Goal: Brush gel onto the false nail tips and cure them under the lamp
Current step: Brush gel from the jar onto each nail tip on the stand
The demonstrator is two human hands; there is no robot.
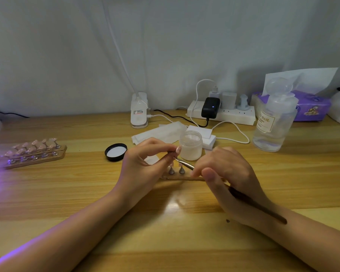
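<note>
Fingers (161, 148) of the left hand (145, 163) are curled together, thumb and forefinger pinching a small nail tip (178, 150) lifted just above the near wooden strip (183, 177). Fingers of the right hand (228, 173) are curled round a brush (257, 207), pinching its metal collar near the thumb; the dark handle runs back over the wrist, and the fine point touches or sits just beside the pinched nail tip, which of the two cannot be told.

The open jar (191, 145) of pale gel serves as the landmark. Directly in front of the jar, the near wooden strip lies on the surface (86, 193) with two metal cone stands (176, 170) upright on it, partly hidden by both hands. Left of the jar lies its black lid (115, 152), turned inside up. Far left of the jar, a second wooden strip (35, 156) carries rows of pale nail tips on stands, washed in violet light coming from the left edge. Behind the jar lie white wipes (161, 132) and a white block (202, 136). Farther behind stand a white clip-shaped device (139, 110), and a power strip (222, 112) holding a black adapter (210, 107). Right of the jar stands a clear bottle (273, 118) with a label, and beyond it a purple tissue pack (310, 108).
</note>
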